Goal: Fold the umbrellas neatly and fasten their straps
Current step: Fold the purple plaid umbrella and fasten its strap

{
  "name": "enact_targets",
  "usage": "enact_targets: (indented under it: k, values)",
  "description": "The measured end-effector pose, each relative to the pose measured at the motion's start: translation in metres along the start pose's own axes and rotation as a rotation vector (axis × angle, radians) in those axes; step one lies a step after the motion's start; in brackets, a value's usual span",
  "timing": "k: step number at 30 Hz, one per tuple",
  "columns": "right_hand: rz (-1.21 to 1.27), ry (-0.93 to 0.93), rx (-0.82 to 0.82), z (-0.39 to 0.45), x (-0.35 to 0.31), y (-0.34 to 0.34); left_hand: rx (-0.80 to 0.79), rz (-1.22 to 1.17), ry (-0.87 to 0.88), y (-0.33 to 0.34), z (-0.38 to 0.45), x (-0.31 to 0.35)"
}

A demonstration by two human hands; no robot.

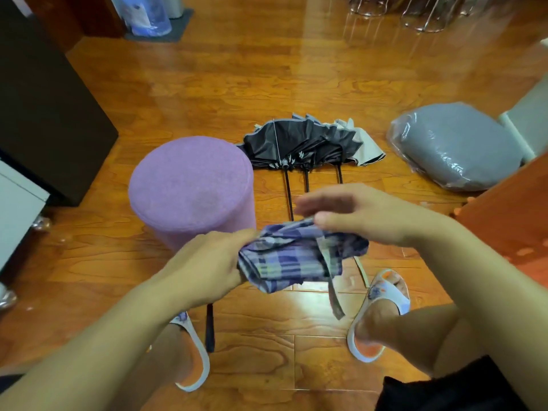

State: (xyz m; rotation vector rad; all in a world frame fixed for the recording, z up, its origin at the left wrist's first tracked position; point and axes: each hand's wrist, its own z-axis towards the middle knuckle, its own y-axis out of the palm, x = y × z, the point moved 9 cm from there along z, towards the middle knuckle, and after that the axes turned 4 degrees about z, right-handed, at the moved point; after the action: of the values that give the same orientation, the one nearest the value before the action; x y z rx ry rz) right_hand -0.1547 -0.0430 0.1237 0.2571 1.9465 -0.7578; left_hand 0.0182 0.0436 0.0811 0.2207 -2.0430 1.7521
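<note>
Plaid umbrella (299, 256): a folding umbrella, held in the air between the person's knees, above the wooden floor (296, 84); the cloth is bunched loosely around the shaft and not yet rolled tight.
Left hand (207, 265): its grip is closed around the left end of the bundle, fingers wrapped over the cloth.
Right hand (355, 215): blurred; fingers nearly straight over the top of the bundle, thumb touching the cloth. I cannot tell whether it pinches a fold or only smooths it.
Strap (335, 292): hangs free below the bundle, unfastened.
Black handle (210, 330): shows below the left hand; probably this umbrella's own, though the join is hidden.
How it will handle: likely light; the cloth is thin, soft and probably slippery, so folds will spring open unless pinned. The ribs inside are stiff and thin and could bend if squeezed hard.
Where to take hold: one hand firmly round the bundle near the handle end, the other turning the cloth one way, then catching the strap by its loose tip.
Black umbrellas (302, 143): lie half collapsed on the floor beyond, just beside a purple stool (189, 188), still to be done.
</note>
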Motion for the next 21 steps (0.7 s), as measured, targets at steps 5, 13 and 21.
enact_targets:
  k: [5, 13, 21]
  values:
    - [0.355, 0.04, 0.904, -0.032, 0.038, -0.063, 0.194, -0.041, -0.185, -0.019, -0.004, -0.029]
    - [0.286, 0.245, 0.101, 0.01, 0.051, 0.045, 0.299, 0.035, -0.27, -0.038, -0.003, -0.034]
    - [0.031, 0.117, 0.116, -0.012, 0.017, 0.004, 0.302, 0.219, -0.238, -0.041, -0.003, -0.043]
